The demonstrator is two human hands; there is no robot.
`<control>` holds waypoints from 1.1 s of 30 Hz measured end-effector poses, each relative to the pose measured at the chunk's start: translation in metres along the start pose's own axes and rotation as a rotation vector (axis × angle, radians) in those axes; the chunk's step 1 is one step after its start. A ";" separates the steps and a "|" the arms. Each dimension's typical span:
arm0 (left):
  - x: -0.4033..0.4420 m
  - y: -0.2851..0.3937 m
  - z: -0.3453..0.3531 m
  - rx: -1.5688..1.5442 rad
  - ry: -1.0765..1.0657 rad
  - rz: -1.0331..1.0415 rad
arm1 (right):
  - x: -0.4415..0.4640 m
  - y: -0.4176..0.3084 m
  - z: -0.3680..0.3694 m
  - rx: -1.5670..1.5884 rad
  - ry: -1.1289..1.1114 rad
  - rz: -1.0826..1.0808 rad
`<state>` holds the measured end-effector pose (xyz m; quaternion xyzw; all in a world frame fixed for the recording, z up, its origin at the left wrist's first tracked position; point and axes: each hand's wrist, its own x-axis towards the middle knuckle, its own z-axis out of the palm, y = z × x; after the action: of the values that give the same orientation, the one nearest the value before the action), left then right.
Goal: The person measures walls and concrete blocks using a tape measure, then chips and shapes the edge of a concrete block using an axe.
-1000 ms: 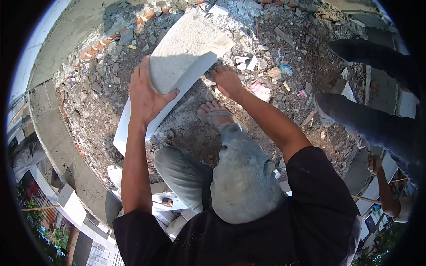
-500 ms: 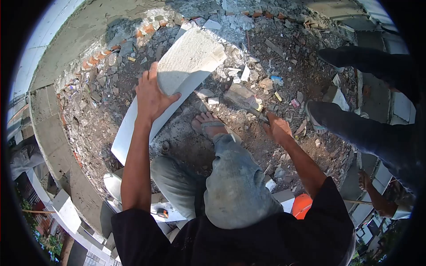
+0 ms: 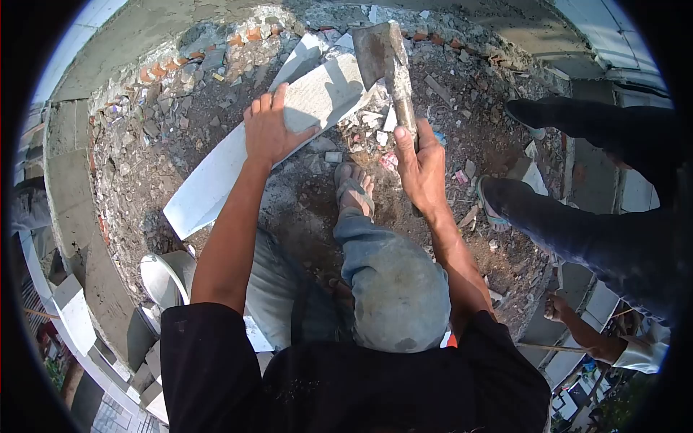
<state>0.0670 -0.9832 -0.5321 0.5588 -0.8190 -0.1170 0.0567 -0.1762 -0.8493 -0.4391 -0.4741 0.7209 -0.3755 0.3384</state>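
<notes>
A long white block (image 3: 209, 180), probably lightweight concrete, lies slantwise on the rubble with a rough, chipped far end. Spread across its width, my left hand (image 3: 268, 133) holds it, thumb towards the near edge and fingers at the far edge. My right hand (image 3: 424, 169) is closed around the worn handle of a hatchet (image 3: 401, 90). The hatchet is raised upright, its broad rusty blade over the block's far end and apart from it as far as I can see. Shadows fall on the block's top.
Broken stone and brick rubble (image 3: 144, 195) covers the ground around my sandalled foot (image 3: 354, 187). Another person's dark-trousered legs (image 3: 570, 209) stand at the right, with a person's hand (image 3: 557, 308) below. A low grey wall (image 3: 76, 180) curves along the left. A white rounded object (image 3: 160, 280) lies lower left.
My right hand has lifted the hatchet from low over the rubble to upright beside the block's far end. The block has shifted slightly, and my left hand has moved a little right along with it.
</notes>
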 end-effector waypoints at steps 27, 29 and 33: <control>-0.002 0.004 0.005 0.060 -0.010 -0.029 | 0.027 0.026 0.030 -0.181 0.166 -0.150; -0.004 0.003 0.010 0.068 0.024 -0.010 | 0.030 0.058 0.032 -0.371 -0.056 0.106; -0.010 0.002 0.009 0.059 -0.039 -0.027 | 0.032 0.043 0.013 -0.057 -0.009 0.106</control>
<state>0.0670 -0.9724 -0.5401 0.5687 -0.8156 -0.1043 0.0225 -0.1934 -0.8711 -0.4867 -0.4464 0.7538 -0.3343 0.3475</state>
